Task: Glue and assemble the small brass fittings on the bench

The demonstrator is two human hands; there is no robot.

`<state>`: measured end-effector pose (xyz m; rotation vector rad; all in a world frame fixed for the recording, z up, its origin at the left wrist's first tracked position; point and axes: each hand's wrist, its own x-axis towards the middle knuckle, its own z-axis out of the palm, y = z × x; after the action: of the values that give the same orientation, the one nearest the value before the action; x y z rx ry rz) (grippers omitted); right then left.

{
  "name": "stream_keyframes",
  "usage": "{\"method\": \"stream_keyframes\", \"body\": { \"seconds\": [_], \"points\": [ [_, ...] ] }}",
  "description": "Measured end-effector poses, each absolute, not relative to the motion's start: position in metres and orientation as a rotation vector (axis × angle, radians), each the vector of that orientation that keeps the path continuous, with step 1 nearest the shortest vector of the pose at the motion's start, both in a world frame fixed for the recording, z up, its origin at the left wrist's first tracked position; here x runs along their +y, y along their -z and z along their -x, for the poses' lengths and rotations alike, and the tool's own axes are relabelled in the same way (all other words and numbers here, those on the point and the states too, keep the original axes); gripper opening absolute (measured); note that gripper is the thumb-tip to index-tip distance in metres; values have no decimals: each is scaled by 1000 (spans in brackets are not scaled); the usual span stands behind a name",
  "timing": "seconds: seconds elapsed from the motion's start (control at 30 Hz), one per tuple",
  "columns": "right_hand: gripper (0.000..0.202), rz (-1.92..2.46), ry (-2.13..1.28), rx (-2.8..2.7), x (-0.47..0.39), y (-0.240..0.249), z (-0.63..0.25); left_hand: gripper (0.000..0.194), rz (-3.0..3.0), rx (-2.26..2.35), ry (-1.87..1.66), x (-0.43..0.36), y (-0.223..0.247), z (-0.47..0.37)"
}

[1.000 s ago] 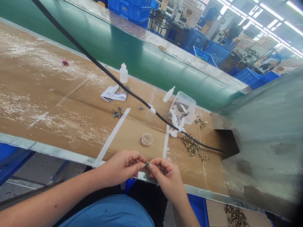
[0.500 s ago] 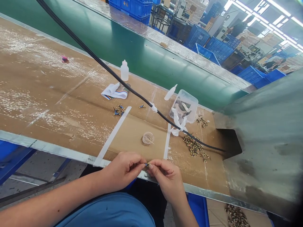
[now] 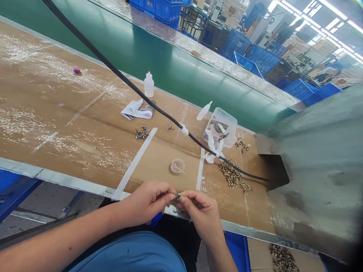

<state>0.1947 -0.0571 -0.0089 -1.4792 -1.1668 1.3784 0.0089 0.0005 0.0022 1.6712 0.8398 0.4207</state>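
Between my two hands is a small blue and gold-brown figure-like part (image 3: 177, 196), partly covered by the fingertips. My left hand (image 3: 151, 200) pinches its left end with thumb and forefinger. On the other end, the thumb and forefinger of my right hand (image 3: 200, 209) are closed. Both hands are at the table's front edge. Just beyond them stands a small clear cup (image 3: 177, 166) with a thin pale stick in it, on a taped sheet of cardboard (image 3: 159, 158). Several similar blue and gold parts (image 3: 142, 132) lie to the left of the sheet.
A pile of gold-brown parts (image 3: 231, 173) lies to the right, near a clear plastic box (image 3: 220, 126). A black cable (image 3: 121, 75) hangs across the view. Two white bottles, one upright (image 3: 149, 85) and one lying (image 3: 204, 110), are farther back. A metal panel (image 3: 317, 162) bounds the right.
Both hands keep their pinch on the small part at nearly the same spot. Slightly more of its blue and gold surface shows between the fingertips.
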Motion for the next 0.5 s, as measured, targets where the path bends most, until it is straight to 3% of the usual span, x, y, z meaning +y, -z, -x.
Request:
{"method": "stream_keyframes", "body": {
  "seconds": [0.5],
  "points": [
    [19, 1356, -1271, -1134, -51, 4, -182, 39, -1641, 788, -220, 9, -8, -8]
  ]
}}
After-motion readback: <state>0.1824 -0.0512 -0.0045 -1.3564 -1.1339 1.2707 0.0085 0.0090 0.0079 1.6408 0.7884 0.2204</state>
